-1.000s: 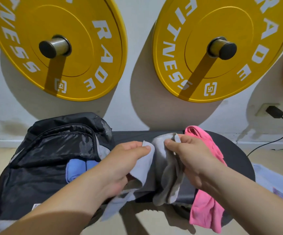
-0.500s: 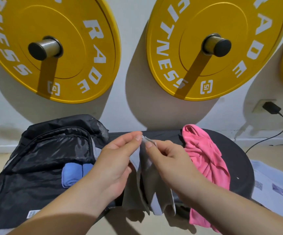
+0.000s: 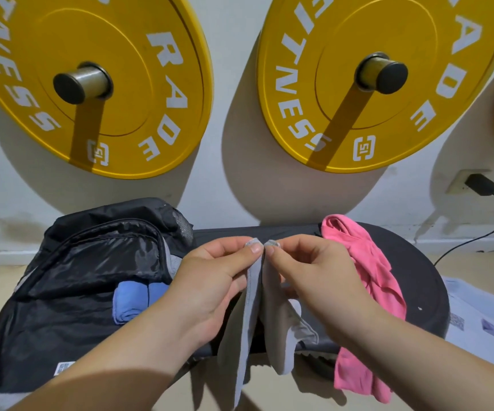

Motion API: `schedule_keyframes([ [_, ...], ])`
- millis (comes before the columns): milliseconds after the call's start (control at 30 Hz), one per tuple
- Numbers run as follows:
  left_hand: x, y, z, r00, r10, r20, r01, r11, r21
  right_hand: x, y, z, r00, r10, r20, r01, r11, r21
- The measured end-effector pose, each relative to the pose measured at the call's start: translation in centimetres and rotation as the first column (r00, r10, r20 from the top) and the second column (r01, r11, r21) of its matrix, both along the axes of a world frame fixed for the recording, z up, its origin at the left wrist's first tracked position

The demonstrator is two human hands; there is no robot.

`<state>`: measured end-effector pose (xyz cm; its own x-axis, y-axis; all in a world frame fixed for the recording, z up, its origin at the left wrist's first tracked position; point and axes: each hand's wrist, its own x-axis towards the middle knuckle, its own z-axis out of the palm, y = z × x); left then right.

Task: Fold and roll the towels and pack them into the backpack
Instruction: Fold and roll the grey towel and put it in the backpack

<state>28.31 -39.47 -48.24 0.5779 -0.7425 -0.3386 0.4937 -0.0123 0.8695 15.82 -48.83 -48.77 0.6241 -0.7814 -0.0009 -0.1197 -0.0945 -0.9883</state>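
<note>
A pale wall filled the background, hung with two yellow weight plates (image 3: pixel 91 84) on steel pegs; below them, on a tan floor, ran a dark padded bench (image 3: pixel 423 277). The black backpack (image 3: pixel 77 292) lay open at the bench's left end, flap thrown back, with a rolled blue towel (image 3: pixel 133 301) already tucked inside its mouth. A pink towel (image 3: pixel 367 277) sprawled unfolded along the right side of the pad, one end trailing over the near edge. Between the two hung the grey towel (image 3: pixel 281 339) — lifted clear of the bench at its top, its lower part drooping in loose folds past the pad's edge.

The left hand (image 3: pixel 210 286) pinched one top corner between thumb and forefinger; the right hand (image 3: pixel 311 277) pinched the matching corner the same way, the two corners held just beside each other, nearly touching.

The cloth looked thin, light and wholly limp; it would keep no shape of its own and would likely slump or twist if released. Corners and hems seemed the sensible places to hold — a corner in each hand gives a straight edge to fold along. It did not look slippery or fragile, though rolling would probably need firm, even pressure to stay tight enough for the bag.
</note>
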Motion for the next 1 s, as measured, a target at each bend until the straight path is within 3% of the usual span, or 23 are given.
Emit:
schedule_keyframes([
  [167,-0.8,0.1,-0.4,0.974,-0.083,0.210,0.066,0.994,0.088,-0.2,0.2,0.6,0.999,0.047,-0.025,-0.047,0.999,-0.013],
  [433,-0.4,0.1,-0.2,0.981,-0.058,0.187,0.044,0.996,0.080,0.2,0.4,0.7,0.999,-0.014,-0.035,0.010,0.994,-0.113],
  [633,-0.6,0.3,-0.1,0.983,-0.087,0.162,0.082,0.996,0.036,0.1,0.5,0.6,0.995,0.095,-0.015,-0.094,0.993,0.069],
  [733,-0.3,0.5,-0.2,0.963,-0.106,0.249,0.101,0.994,0.031,-0.2,0.0,0.9,0.984,0.177,0.020,-0.177,0.962,0.206],
  [867,-0.4,0.5,-0.2,0.944,-0.064,0.324,0.055,0.998,0.037,-0.5,-0.4,1.2,0.966,0.258,0.019,-0.254,0.932,0.258],
  [933,0.0,0.4,-0.1,0.925,-0.067,0.373,0.053,0.997,0.049,-0.6,-0.8,0.8,0.980,0.198,-0.001,-0.193,0.955,0.227],
  [1000,0.7,0.4,0.3,0.898,-0.091,0.431,0.072,0.996,0.061,-0.7,-1.5,0.5,0.992,0.112,-0.061,-0.109,0.993,0.051],
])
